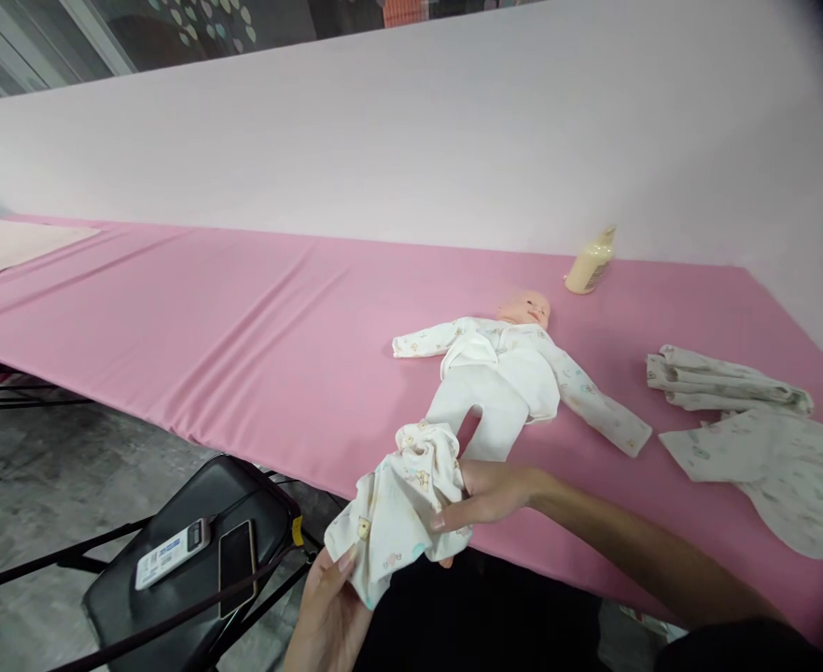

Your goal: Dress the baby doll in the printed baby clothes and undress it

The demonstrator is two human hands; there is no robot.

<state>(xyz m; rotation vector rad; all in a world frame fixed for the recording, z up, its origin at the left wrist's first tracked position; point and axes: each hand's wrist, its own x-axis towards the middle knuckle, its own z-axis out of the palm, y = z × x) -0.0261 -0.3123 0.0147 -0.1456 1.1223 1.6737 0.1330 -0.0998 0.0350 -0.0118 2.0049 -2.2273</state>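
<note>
Between my two hands is a bunched white baby garment (pixel 401 511) printed with small pastel figures; its folds hide what kind of garment it is. My left hand (pixel 331 597) pinches its lower left edge between thumb and fingers. From the right, my right hand (pixel 492 493) grips the gathered side, thumb on top and most fingers hidden by cloth. Just beyond lies a baby doll (pixel 532 306) on its back, head away from me. A printed long-sleeved top (pixel 534 364) covers its spread arms. Over its legs are plain white pants (pixel 481 397), partly hidden by the held garment.
A pink-covered table (pixel 258 327) runs along a white wall. At the back stands a pump bottle (pixel 590 264). Folded printed cloth (pixel 726 378) and another garment (pixel 782 467) lie right. A black chair (pixel 194 560) at the front left carries a phone (pixel 236 565) and a white device (pixel 172 553).
</note>
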